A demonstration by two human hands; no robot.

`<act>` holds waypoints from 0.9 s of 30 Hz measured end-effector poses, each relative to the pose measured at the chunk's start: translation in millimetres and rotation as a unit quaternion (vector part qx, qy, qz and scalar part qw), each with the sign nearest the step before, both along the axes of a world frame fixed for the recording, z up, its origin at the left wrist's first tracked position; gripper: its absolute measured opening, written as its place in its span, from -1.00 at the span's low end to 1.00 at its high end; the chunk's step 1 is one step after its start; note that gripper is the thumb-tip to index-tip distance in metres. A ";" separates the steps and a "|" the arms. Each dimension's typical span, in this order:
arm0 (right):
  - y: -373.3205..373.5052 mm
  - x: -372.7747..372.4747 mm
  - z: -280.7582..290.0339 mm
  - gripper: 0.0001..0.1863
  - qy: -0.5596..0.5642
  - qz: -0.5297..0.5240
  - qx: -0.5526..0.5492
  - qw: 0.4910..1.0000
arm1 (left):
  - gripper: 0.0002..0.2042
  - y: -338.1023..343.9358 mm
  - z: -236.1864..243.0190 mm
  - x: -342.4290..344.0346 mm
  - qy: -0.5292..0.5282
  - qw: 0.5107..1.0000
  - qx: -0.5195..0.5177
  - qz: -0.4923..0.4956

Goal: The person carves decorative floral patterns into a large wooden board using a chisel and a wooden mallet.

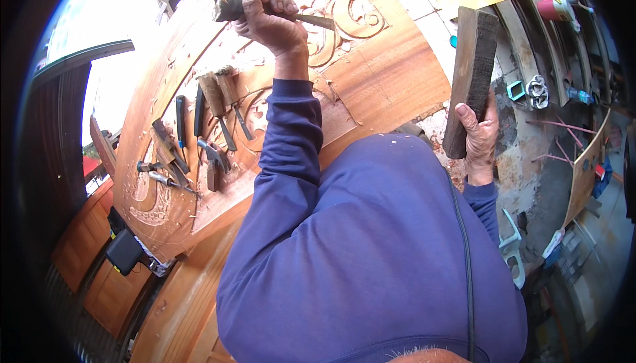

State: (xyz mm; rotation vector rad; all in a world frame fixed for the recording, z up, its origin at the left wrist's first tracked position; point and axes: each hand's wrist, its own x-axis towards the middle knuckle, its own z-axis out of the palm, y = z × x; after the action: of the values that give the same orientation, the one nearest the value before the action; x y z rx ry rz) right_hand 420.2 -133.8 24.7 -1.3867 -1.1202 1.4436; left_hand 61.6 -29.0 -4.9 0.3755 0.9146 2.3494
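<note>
My left hand (275, 31) is closed round the worn handle of a chisel (317, 21), above the carved far part of a wooden panel (405, 64). The blade points to the right. On the right, my right hand (480, 141) grips a long, dark, squared wooden block (469, 74) near its lower end. The block is held upright beside the panel's right edge, apart from the chisel. Scroll-shaped carving (361, 15) and loose wood chips show on the panel under and around my left hand.
Several hand tools lie on the panel's left part, among them a wooden-handled chisel (212, 94) and a blue-and-black-handled tool (180, 121). A black box (124, 252) sits at the lower left edge. Long boards (520, 38) and a light-blue plastic stool (511, 247) stand on the right.
</note>
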 end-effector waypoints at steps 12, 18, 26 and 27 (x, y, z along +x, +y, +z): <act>96.8 -52.1 155.4 -0.30 -0.104 0.102 0.372 0.917 | -0.71 15.6 14.1 36.1 0.167 0.985 -0.033 0.035; 157.6 -107.7 189.2 -0.22 -0.228 0.184 0.616 0.731 | -0.76 17.3 14.7 38.6 0.198 0.979 -0.043 0.019; 163.7 -118.2 159.3 -0.07 -0.416 0.373 0.512 0.652 | -0.72 17.1 7.1 42.3 0.307 0.947 -0.092 0.012; 163.2 -116.6 158.4 -0.08 -0.350 0.335 0.547 0.682 | -0.70 19.3 9.7 44.5 0.269 0.960 -0.075 -0.007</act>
State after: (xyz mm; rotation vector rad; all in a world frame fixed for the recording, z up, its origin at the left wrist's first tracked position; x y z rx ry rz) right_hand 303.6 29.4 183.1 -0.5563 -2.5988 0.2549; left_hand 106.1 -9.7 4.8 0.9827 1.3206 2.1772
